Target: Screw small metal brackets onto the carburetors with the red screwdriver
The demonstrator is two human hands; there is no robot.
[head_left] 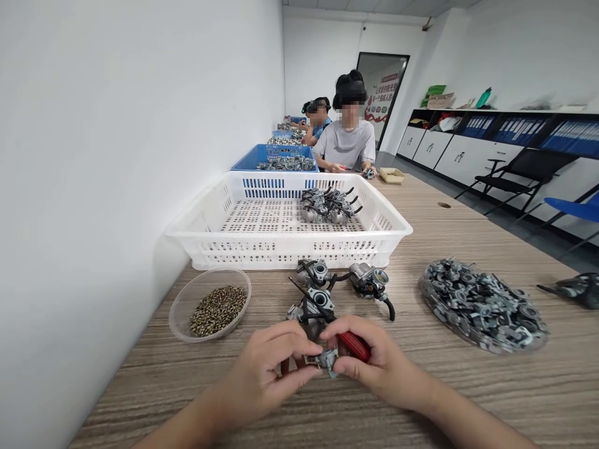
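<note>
My left hand (pixel 276 362) pinches one side of a small grey metal carburetor part (pixel 327 358) between thumb and fingers. The thumb and fingers of my right hand (pixel 381 362) close on its other side. A red tool handle (pixel 354 346) shows inside the curl of my right hand; its far end is hidden. Just beyond my fingertips stands a carburetor (pixel 321 300) with black hoses, partly covered by my hands. Behind it are a second carburetor (pixel 312 272) and, to the right, a third carburetor (pixel 369 280) lying tilted.
A round clear tub (pixel 175 318) of small brass-coloured pieces is at left. At right, a clear tray (pixel 428 296) is heaped with metal parts. A white crate (pixel 290 249) holding several carburetors stands ahead. Beyond it are a blue crate (pixel 241 161) and a seated co-worker (pixel 346 140).
</note>
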